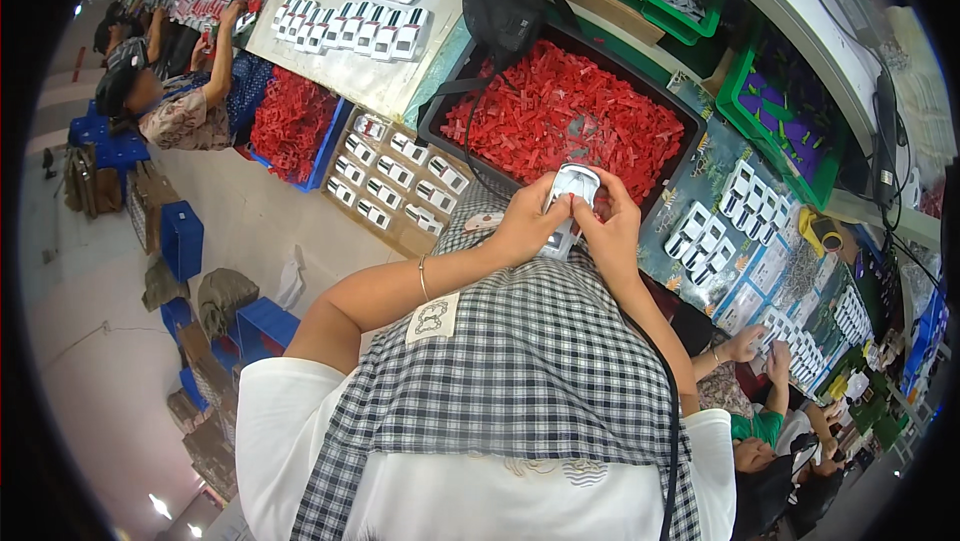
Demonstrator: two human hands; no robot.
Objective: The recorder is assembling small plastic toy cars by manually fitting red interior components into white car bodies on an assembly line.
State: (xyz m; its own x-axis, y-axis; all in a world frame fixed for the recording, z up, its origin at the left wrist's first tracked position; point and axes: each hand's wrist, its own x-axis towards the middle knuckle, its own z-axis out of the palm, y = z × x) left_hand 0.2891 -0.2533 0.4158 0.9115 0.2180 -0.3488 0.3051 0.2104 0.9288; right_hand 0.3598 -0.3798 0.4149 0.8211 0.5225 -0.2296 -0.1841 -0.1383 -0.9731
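Close to my body, both hands are closed on a white toy car (pixel 575 179). My left hand (pixel 522 225) grips its left side, and my right hand (pixel 614 231) wraps its right side with the thumb pressed on top. Fingers cover the car's lower part. Just beyond it stands a dark bin (pixel 440 113) full of red plastic pieces (pixel 560 106). To the left, more white toy cars (pixel 383 191) lie in rows on a brown cardboard sheet (pixel 352 213).
A black bag (pixel 505 9) sits at the bin's far left corner, its cable hanging down. Rows of white parts cover the table (pixel 440 61) beyond. Green trays (pixel 738 91) line the right. Other people's hands (pixel 745 343) work at lower right; another person (pixel 190 121) works far left.
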